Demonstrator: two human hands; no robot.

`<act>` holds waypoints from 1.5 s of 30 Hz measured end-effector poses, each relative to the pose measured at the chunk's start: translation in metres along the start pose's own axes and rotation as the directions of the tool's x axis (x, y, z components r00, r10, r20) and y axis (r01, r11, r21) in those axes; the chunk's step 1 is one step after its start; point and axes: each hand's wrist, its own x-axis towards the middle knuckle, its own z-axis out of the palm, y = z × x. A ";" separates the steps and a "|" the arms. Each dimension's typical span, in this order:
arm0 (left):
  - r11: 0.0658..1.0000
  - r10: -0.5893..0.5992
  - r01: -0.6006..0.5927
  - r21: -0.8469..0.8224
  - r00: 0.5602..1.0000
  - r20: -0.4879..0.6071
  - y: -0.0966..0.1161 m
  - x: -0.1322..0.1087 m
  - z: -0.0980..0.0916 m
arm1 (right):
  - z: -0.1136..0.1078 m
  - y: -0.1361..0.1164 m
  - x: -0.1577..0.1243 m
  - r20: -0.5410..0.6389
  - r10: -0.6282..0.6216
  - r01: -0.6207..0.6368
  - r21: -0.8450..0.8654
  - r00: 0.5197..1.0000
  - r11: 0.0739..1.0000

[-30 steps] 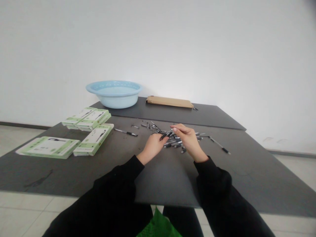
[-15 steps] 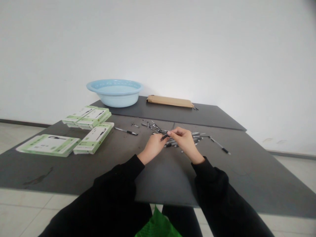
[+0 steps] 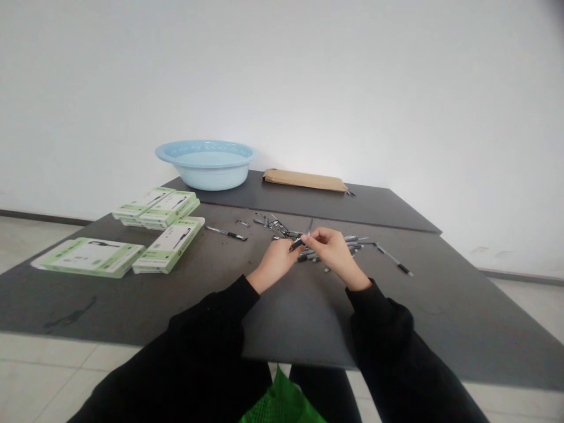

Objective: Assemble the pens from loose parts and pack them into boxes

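Illumination is bright, diffuse and even; the white wall [image 3: 396, 88] is nearly overexposed. Shadows on the dark table [image 3: 440, 305] are faint. Wide-angle distortion bends edges at 3 and 9 o'clock; fine detail is soft.

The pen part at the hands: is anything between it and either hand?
Nothing visible. The left hand and the right hand both pinch the small pen part above the table, just before the pen pile.

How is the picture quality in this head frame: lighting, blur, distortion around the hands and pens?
Head view: soft, even light on the white wall, no hard shadows or glare on the dark table. The left hand and right hand are slightly soft, and the pen part they pinch is too small to resolve. The pen pile blurs together. The table edges bow, and the upper right corner darkens.
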 end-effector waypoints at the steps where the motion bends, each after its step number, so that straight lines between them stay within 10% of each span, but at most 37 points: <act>1: 1.000 0.002 -0.002 -0.006 1.000 0.005 0.000 0.000 0.000 | 0.000 0.000 0.000 0.022 -0.009 0.009 0.001 1.000 1.000; 45: 1.000 -0.002 0.002 -0.016 0.999 0.036 0.000 -0.001 -0.002 | -0.007 0.001 0.002 0.095 0.015 -0.016 0.017 0.995 1.000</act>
